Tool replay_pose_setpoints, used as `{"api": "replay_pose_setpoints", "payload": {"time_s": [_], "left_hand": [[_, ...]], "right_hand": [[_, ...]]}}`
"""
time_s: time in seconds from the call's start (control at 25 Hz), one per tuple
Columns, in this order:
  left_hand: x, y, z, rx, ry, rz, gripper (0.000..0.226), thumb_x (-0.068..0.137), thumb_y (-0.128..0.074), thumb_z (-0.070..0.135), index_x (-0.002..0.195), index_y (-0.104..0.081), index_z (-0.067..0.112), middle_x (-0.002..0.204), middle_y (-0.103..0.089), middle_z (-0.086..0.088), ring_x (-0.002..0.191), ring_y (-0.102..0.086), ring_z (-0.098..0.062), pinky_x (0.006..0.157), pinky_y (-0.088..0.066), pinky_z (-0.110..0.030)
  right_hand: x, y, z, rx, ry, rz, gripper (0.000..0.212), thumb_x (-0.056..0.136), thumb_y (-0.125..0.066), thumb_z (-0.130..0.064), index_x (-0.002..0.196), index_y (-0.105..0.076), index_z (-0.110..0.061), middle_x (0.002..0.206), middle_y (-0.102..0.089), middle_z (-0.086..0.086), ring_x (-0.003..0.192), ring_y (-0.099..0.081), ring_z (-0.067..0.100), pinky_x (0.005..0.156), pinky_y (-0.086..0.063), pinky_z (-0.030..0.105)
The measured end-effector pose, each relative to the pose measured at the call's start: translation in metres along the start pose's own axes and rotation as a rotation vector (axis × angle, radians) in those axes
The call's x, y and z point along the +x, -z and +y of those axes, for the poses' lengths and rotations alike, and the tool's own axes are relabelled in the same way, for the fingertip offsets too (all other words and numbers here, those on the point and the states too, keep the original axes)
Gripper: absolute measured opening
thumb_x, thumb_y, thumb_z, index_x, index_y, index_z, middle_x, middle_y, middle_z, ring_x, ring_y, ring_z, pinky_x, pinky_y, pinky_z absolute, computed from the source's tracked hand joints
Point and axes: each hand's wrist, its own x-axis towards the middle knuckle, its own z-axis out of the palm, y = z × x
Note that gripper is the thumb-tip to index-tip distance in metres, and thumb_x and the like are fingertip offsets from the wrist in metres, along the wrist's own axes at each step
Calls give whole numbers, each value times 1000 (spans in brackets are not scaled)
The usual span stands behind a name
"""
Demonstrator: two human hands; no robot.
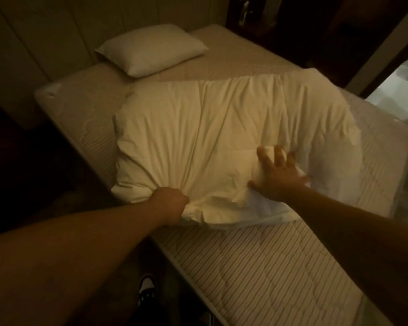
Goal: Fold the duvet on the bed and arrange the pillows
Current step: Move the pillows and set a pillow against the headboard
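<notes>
A cream duvet (212, 137) lies folded into a thick bundle across the middle of the bed (257, 274). My left hand (171, 202) grips the duvet's near left edge in a fist. My right hand (277, 171) lies on the duvet's near right part with fingers spread, pressing into the fabric. One white pillow (151, 49) rests at the head of the bed, beside the wall, apart from the duvet.
The striped mattress cover shows bare around the duvet. A panelled wall (45, 31) runs along the bed's head. Dark furniture (269, 12) stands at the back right, and a bright doorway (403, 85) opens on the right. My shoe (147, 288) is on the floor by the bed's near edge.
</notes>
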Motion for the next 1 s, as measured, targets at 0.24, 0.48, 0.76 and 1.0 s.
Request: {"api": "replay_pose_setpoints", "payload": {"time_s": [0.24, 0.48, 0.76, 1.0], "left_hand": [[9, 65, 11, -397, -20, 345, 45, 81, -57, 64, 112, -65, 32, 116, -65, 1, 110, -59, -22, 88, -46, -32], [83, 66, -22, -103, 143, 400, 147, 32, -40, 104, 147, 26, 39, 159, 27, -1, 140, 33, -40, 106, 15, -69], [100, 6, 6, -25, 147, 344, 149, 37, -23, 106, 153, 15, 21, 160, 15, -20, 141, 19, -51, 102, 5, -77], [151, 120, -39, -218, 205, 789, 82, 79, -18, 83, 150, -16, 41, 157, -25, 1, 147, -10, -32, 115, -1, -59]], "right_hand": [[15, -68, 36, 9, 1, -163, 93, 80, -44, -75, 153, -4, -35, 163, -2, 9, 147, -7, 37, 114, -18, 61], [11, -50, 23, -173, -11, -407, 62, 94, -48, -45, 145, -37, -12, 149, -39, 16, 134, -40, 36, 111, -35, 43], [100, 62, -69, 47, 307, 557, 64, 87, -41, -62, 144, -35, -33, 150, -36, 7, 142, -26, 31, 111, -22, 55], [153, 3, -42, -60, -36, 179, 84, 79, -10, -82, 152, 0, -41, 164, 6, -1, 148, 15, 30, 103, 10, 74]]}}
